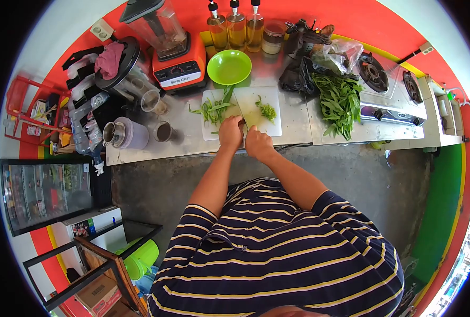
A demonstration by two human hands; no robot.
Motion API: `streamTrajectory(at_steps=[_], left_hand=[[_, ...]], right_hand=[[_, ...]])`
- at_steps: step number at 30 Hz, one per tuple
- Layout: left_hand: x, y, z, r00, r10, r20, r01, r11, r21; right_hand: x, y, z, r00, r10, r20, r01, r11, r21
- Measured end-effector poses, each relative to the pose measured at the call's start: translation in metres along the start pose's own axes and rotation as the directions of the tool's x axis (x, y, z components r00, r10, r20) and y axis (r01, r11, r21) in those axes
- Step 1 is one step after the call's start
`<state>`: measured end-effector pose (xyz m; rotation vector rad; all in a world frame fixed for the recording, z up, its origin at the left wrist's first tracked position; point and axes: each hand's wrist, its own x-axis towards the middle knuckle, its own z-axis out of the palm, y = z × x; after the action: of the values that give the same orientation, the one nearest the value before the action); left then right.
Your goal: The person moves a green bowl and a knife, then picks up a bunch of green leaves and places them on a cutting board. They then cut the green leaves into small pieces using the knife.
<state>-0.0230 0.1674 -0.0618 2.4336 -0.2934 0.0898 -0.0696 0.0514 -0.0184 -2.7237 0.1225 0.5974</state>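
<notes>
A white cutting board [270, 96] lies near the front edge of the metal counter. In my right hand [259, 143] is a knife [243, 105], its blade pointing away from me across the board. Close beside the blade, my left hand [231, 133] is closed over the leafy greens [214, 110]; the stalks under its fingers are mostly hidden. Long leaves spread over the board's left half and reach toward the bowl. Right of the blade sits a small pile of chopped greens [266, 111].
Behind the board stands a green bowl [229, 67]; an orange blender [178, 68] is to its left. A glass [163, 131] and a flask [132, 132] stand at left. A leafy bunch [338, 103] lies right, before a gas stove [391, 95]. Oil bottles [236, 31] line the wall.
</notes>
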Motion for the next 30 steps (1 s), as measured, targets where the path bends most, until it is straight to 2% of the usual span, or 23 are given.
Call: streamTrajectory(at_steps=[5,9,15,18,27,29,30], left_hand=[[0.003,-0.002,0.001,0.997,-0.053,0.053,0.054,0.998,-0.021],[0.006,-0.008,0.000,1.000,-0.018,0.018,0.018,0.999,-0.043],[0.006,-0.005,-0.001,0.986,-0.141,0.084,0.148,0.986,-0.083],[0.008,-0.006,-0.004,0.986,-0.121,0.117,0.131,0.988,-0.078],[0.002,-0.006,-0.003,0.994,-0.108,0.022,0.110,0.981,-0.157],[0.000,-0.011,-0.002,0.999,-0.005,-0.033,0.000,0.990,-0.144],[-0.002,-0.012,-0.003,1.000,0.004,-0.029,-0.008,0.990,-0.139]], right_hand=[[0.011,0.008,-0.002,1.000,-0.018,0.024,0.018,1.000,-0.024],[0.010,0.005,-0.007,0.999,-0.031,0.019,0.031,0.999,-0.038],[0.002,0.004,0.001,1.000,-0.008,0.028,0.009,0.998,-0.056],[0.009,0.002,-0.006,0.999,-0.039,0.000,0.039,0.998,-0.050],[0.008,-0.002,0.002,1.000,-0.020,-0.008,0.020,0.997,-0.068],[0.015,-0.002,-0.001,0.998,-0.037,-0.041,0.035,0.998,-0.057],[0.014,-0.003,-0.009,0.999,-0.048,0.012,0.049,0.996,-0.074]])
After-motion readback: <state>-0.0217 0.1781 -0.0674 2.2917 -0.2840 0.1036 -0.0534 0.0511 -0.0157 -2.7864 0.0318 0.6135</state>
